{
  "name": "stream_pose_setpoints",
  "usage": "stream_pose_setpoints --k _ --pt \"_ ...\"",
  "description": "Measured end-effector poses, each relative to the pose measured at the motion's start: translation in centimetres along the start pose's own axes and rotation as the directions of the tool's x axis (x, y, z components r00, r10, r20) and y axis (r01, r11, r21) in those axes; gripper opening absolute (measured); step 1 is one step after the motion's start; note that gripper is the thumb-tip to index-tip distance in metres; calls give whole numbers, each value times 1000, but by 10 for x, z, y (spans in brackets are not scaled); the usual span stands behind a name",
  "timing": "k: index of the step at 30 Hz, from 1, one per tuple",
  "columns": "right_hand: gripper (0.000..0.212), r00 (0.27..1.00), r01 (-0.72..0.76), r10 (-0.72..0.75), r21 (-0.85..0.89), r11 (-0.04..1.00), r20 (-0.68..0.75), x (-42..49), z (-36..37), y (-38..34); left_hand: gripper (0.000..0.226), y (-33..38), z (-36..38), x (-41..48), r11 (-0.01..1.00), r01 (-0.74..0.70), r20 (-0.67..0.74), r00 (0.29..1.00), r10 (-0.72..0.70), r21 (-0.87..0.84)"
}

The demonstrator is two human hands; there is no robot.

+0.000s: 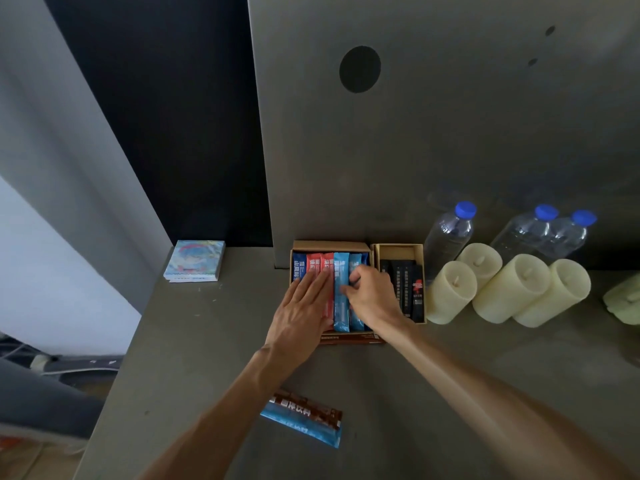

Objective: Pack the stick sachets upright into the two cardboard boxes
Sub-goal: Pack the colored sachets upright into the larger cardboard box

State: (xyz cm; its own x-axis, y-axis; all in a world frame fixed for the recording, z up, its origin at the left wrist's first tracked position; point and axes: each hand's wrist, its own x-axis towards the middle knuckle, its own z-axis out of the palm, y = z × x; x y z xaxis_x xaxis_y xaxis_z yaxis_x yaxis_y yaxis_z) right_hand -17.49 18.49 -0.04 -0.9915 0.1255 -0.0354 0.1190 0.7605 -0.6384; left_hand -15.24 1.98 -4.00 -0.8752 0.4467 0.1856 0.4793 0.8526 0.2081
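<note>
A wide cardboard box on the grey table holds a row of dark blue, red and light blue stick sachets. My left hand lies flat with straight fingers on the red sachets. My right hand has its fingers curled and pinches the edge of a light blue sachet in the box's right part. A narrower cardboard box just to the right holds several black sachets. Two loose sachets, one brown and one blue, lie near the table's front.
Several cream candles lie on their sides right of the boxes, with three blue-capped water bottles behind them. A small stack of colourful cards sits at the back left. A grey panel rises behind the boxes.
</note>
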Motion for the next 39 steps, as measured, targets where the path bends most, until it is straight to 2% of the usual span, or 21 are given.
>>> stream_pose_setpoints --k 7,12,15,17,20,22,25,27,29,31,33,35,37,39 --pt "18 1000 -1 1 -47 999 -2 4 3 0 82 -3 2 0 1000 -5 -10 1000 5 1" --pt "17 1000 5 -5 -24 1000 -5 2 0 0 79 -3 -4 0 995 -25 7 1000 25 -100" --pt "18 1000 22 -22 -15 1000 -13 -2 -4 -1 75 -1 -14 -4 986 -35 -37 999 29 -161" --pt "16 1000 23 -23 -6 1000 -13 -7 -9 -2 64 -1 -25 -11 977 -4 -93 996 -16 -213" --pt "13 998 52 -51 -17 999 41 -30 -15 -1 22 -6 -41 -33 955 49 -171 980 -102 -293" --pt "10 983 128 -126 -8 992 133 -53 -16 2 4 -13 -45 -54 924 118 -91 983 -161 -363" --pt "11 932 227 -214 -10 974 291 -88 -10 10 5 -27 -38 -85 886 254 140 966 -216 -387" --pt "17 887 255 -204 -71 964 414 -105 -3 16 19 -34 -31 -99 907 245 255 953 -162 -341" --pt "30 811 293 -173 -131 947 559 -118 5 19 33 -37 -24 -109 942 206 342 934 -108 -266" --pt "37 742 352 -148 -192 916 654 -128 12 21 33 -39 -19 -115 957 180 373 924 -85 -228" --pt "33 740 363 -139 -217 906 658 -132 16 22 31 -41 -15 -117 951 180 361 929 -80 -250" --pt "22 771 314 -135 -186 931 623 -129 17 22 31 -40 -15 -116 944 196 333 938 -102 -264" --pt "12 799 250 -116 -152 956 589 -124 15 22 24 -34 -19 -114 915 272 308 935 -177 -299" --pt "14 842 159 -100 -66 985 531 -116 9 24 13 -27 -24 -113 845 368 289 919 -268 -387"
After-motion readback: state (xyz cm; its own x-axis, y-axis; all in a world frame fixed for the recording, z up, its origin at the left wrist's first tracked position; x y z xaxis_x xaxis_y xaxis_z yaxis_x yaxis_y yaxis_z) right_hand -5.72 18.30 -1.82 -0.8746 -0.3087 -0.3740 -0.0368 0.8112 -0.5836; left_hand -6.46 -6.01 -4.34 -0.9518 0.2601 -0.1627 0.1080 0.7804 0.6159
